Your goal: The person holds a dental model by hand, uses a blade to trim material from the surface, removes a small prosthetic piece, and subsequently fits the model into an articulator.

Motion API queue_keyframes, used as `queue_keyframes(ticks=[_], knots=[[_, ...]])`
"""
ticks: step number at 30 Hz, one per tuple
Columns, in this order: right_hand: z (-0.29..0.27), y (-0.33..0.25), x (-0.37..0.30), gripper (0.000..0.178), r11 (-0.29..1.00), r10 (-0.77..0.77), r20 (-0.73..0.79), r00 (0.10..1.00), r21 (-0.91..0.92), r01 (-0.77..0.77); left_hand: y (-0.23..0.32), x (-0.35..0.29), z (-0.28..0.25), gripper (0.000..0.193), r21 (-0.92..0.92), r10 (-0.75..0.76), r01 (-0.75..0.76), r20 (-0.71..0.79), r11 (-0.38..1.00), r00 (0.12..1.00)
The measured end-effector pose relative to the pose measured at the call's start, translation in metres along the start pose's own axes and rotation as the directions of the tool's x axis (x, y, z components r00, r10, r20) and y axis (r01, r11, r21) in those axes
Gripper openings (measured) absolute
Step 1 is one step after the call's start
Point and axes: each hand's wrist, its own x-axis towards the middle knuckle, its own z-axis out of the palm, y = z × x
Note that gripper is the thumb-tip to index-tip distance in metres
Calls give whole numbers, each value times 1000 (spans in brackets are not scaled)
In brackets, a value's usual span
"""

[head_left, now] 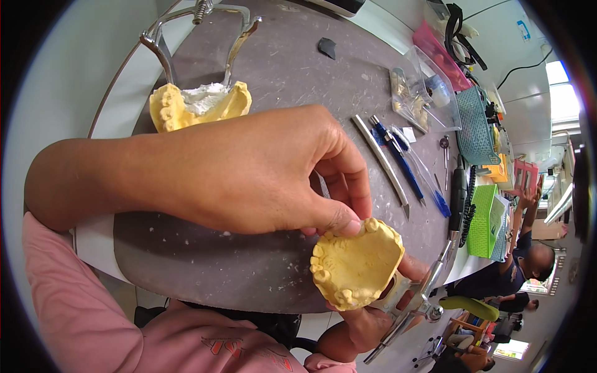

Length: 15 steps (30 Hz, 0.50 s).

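Lower right: left hand (261, 180) pinches the yellow dental cast (356, 264), right hand (360, 323) grips underneath; second cast (199, 105) waits upper left.

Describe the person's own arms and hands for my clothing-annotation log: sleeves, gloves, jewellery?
Both hands are bare: no gloves, and no rings or watch in view. The left hand follows a bare forearm; a pink sleeve is pushed up near the elbow. The right hand meets pink fabric at the wrist.
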Motion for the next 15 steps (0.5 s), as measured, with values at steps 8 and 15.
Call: queue_keyframes(ticks=[8,15], knots=[[13,19,-1,71,951,-265,-120,957,135,280,-1,0,3,20,-56,-9,9,-3,998,1000],[15,20,0,73,948,-269,-114,956,142,284,-2,0,2,20,-37,-14,13,-14,999,1000]])
